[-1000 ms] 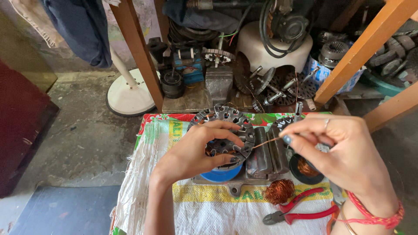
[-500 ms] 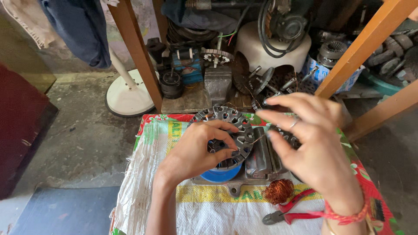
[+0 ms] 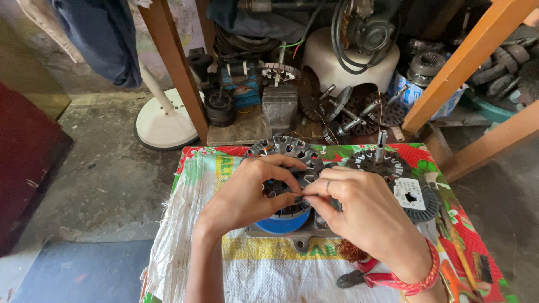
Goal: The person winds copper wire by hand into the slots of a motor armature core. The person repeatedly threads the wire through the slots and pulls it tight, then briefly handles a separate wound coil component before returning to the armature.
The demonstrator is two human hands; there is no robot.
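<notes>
We have both hands meeting over the slotted stator ring (image 3: 283, 150), which sits on a blue spool (image 3: 285, 221) near the middle of the sack-covered bench (image 3: 269, 275). Our left hand (image 3: 244, 196) curls around the ring's near rim, fingers pinched shut on it, and our right hand (image 3: 368, 216) comes in from the right edge — fingertips touching the left's, closed on something too small to tell. Red-handled pliers (image 3: 370, 277) lie by the near right corner, beside a clump of copper wire (image 3: 351, 251)
</notes>
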